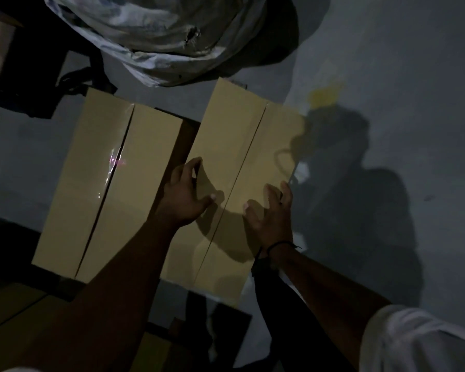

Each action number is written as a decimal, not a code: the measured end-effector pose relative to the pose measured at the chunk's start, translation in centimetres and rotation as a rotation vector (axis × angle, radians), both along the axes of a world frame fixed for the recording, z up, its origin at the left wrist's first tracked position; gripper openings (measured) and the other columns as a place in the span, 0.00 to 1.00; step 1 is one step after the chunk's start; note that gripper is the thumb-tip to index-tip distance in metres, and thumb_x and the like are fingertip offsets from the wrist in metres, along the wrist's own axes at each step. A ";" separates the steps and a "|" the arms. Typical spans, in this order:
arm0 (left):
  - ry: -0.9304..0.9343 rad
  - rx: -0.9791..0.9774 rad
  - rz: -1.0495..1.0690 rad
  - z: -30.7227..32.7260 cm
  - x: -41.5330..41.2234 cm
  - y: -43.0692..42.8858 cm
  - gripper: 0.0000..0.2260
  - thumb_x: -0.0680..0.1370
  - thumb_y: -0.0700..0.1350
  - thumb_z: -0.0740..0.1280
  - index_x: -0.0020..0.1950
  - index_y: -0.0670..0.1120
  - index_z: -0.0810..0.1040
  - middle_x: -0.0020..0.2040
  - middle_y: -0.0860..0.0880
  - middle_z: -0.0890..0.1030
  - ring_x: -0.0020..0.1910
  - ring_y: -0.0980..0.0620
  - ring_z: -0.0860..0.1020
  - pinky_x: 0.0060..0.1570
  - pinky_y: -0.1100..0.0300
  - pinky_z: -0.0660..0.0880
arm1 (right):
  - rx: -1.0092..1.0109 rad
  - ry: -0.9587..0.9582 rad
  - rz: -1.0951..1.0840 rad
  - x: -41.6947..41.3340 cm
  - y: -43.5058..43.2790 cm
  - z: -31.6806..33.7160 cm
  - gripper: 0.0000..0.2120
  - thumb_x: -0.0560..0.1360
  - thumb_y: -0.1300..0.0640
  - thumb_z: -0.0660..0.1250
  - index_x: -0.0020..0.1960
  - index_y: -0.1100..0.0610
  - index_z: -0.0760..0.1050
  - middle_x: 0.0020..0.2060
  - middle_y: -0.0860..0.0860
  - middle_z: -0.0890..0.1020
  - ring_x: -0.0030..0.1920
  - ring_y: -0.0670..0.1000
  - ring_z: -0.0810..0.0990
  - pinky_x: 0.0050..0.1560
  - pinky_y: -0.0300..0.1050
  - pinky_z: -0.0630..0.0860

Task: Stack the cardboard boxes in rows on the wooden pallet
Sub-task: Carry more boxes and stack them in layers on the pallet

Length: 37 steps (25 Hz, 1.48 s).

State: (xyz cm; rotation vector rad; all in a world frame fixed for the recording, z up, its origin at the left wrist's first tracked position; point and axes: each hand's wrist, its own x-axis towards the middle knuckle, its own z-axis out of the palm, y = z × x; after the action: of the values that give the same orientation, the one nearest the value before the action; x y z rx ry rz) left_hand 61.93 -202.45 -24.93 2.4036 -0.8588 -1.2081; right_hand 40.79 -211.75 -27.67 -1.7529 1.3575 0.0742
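Two long tan cardboard boxes lie side by side in dim light. The right box point(242, 146) has a taped seam along its top. My left hand point(184, 193) grips its left edge, thumb on top and fingers curled over the side. My right hand point(270, 213) grips its right edge the same way. The left box point(105, 183) lies parallel, a narrow dark gap between them. Whatever the boxes rest on is hidden in the dark, and I cannot make out a wooden pallet.
A crumpled white plastic sack point(161, 36) lies beyond the boxes. More cardboard boxes point(14, 310) sit dark at the lower left. Grey concrete floor point(414, 103) spreads to the right, with my shadow on it. A dark shape point(38, 63) stands at the upper left.
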 end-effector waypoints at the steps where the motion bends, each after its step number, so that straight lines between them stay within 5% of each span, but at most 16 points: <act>1: -0.006 -0.020 -0.018 0.9 -0.5 0.0 0.43 0.69 0.63 0.73 0.79 0.60 0.55 0.75 0.44 0.63 0.64 0.41 0.75 0.65 0.35 0.71 | -0.023 -0.023 -0.028 -0.4 0.0 0.9 0.32 0.75 0.46 0.72 0.75 0.56 0.69 0.79 0.55 0.52 0.77 0.56 0.58 0.72 0.44 0.63; 5: -0.003 -0.097 0.028 9.5 -2.6 -0.2 0.43 0.69 0.66 0.71 0.78 0.67 0.52 0.78 0.48 0.55 0.72 0.36 0.69 0.68 0.35 0.69 | -0.192 -0.044 -0.034 -1.8 -0.2 8.7 0.32 0.71 0.37 0.71 0.70 0.53 0.76 0.79 0.57 0.58 0.73 0.60 0.64 0.70 0.50 0.67; 10: -0.157 -0.133 0.145 27.3 -6.8 -0.4 0.46 0.67 0.70 0.73 0.78 0.70 0.51 0.80 0.49 0.49 0.73 0.33 0.66 0.66 0.36 0.72 | -0.265 -0.006 -0.006 -1.2 -2.4 24.9 0.35 0.70 0.29 0.62 0.70 0.48 0.73 0.79 0.50 0.58 0.74 0.58 0.62 0.71 0.54 0.63; 22: -0.723 -0.168 0.780 59.6 -25.0 13.6 0.46 0.66 0.75 0.69 0.79 0.69 0.51 0.80 0.47 0.53 0.74 0.36 0.63 0.69 0.40 0.68 | -0.688 -0.536 0.641 -6.1 3.2 56.9 0.29 0.72 0.30 0.62 0.69 0.43 0.72 0.76 0.49 0.63 0.71 0.61 0.65 0.66 0.62 0.68; 28: -0.847 -0.068 1.234 66.6 -39.7 24.5 0.46 0.65 0.78 0.66 0.77 0.72 0.49 0.81 0.53 0.51 0.77 0.40 0.59 0.68 0.38 0.69 | -0.693 -0.743 1.137 -10.0 14.5 66.2 0.33 0.71 0.25 0.59 0.70 0.41 0.69 0.74 0.47 0.63 0.66 0.59 0.66 0.65 0.59 0.68; 37: -0.860 0.204 1.777 68.7 -52.4 35.0 0.46 0.64 0.79 0.64 0.78 0.68 0.54 0.81 0.49 0.53 0.78 0.39 0.58 0.68 0.40 0.69 | -0.400 -0.912 1.707 -14.1 32.1 68.7 0.34 0.70 0.25 0.59 0.70 0.41 0.70 0.74 0.46 0.64 0.67 0.57 0.65 0.67 0.55 0.65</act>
State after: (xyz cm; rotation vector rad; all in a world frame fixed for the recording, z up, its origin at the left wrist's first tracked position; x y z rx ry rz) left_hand 9.55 -167.44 43.76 2.3529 1.2290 0.4610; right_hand 26.70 -179.66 41.04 -2.2958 -0.9892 -0.0729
